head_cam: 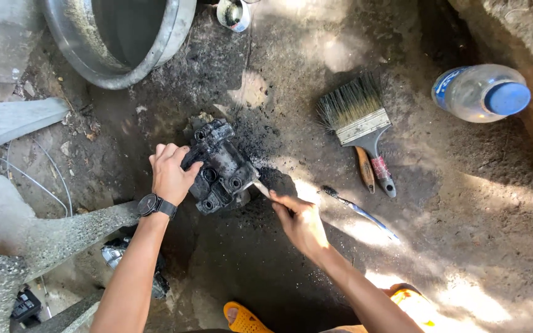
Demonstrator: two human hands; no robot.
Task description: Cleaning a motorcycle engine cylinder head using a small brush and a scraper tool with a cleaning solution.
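A black, grimy metal engine part (222, 168) with several round holes rests on the dirty concrete ground. My left hand (171, 172), with a black wristwatch on the wrist, grips the part's left side. My right hand (300, 222) holds a thin pale tool (260, 188) whose tip touches the part's lower right edge. Black soot lies around the part.
A wide paintbrush (358, 120) and a toothbrush (359, 211) lie to the right. A clear plastic bottle with a blue cap (482, 92) lies far right. A metal basin (118, 37) stands at the top left, a small tin (233, 13) beside it. Orange sandals (245, 319) show at the bottom.
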